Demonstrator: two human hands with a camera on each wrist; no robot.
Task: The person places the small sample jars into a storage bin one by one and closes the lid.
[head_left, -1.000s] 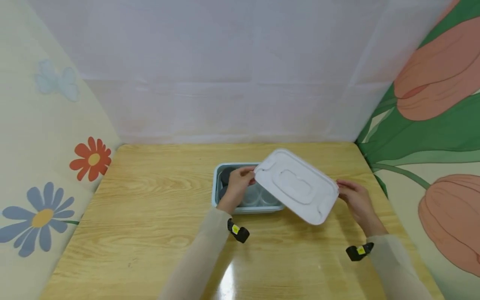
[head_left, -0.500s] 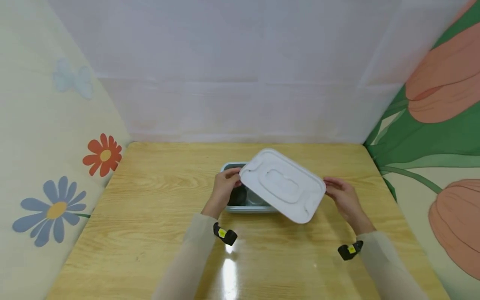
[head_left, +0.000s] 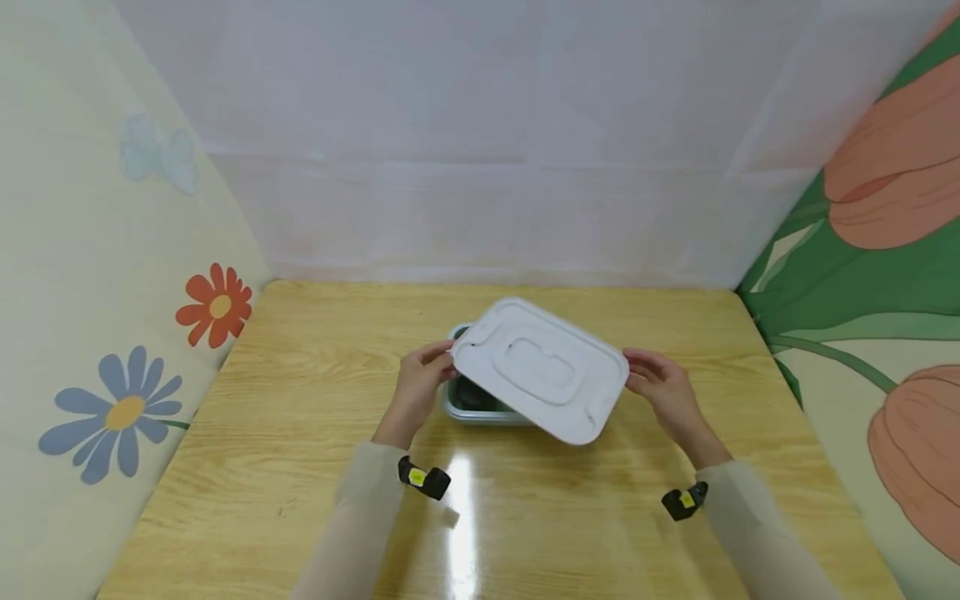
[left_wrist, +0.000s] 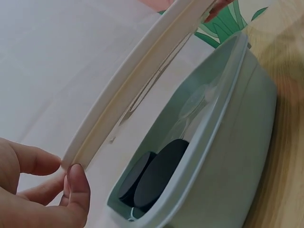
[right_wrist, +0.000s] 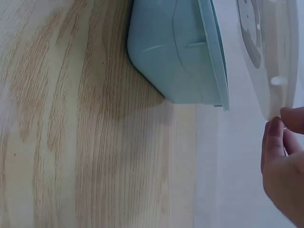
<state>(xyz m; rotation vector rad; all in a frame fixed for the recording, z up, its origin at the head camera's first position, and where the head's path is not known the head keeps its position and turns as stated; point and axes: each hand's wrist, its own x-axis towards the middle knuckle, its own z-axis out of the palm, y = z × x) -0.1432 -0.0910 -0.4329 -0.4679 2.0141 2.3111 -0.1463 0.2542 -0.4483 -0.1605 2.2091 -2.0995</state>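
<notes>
A white rectangular lid [head_left: 540,371] is held up at a slant between both hands, over a pale blue-green box [head_left: 487,417]. My left hand [head_left: 416,385] pinches its left corner between thumb and fingers. At the opposite corner my right hand [head_left: 667,393] pinches the edge likewise. In the left wrist view, two dark round-topped pieces [left_wrist: 161,173] sit in the near end of the box, with clear glass-like shapes [left_wrist: 190,111] behind them. The right wrist view shows a gap between the lid [right_wrist: 275,57] and the box rim [right_wrist: 218,57]. From the head view the lid hides most of the box.
The box stands on a wood-grain table [head_left: 337,358]. A pale sheet [head_left: 480,150] hangs behind the table's back edge. Walls with printed flowers flank it: a blue flower [head_left: 123,412] on the left and tulips [head_left: 892,183] on the right.
Both hands have carried the lid leftward across the box, so it covers more of the box's opening. The left hand has moved from over the box to beyond its left side.
</notes>
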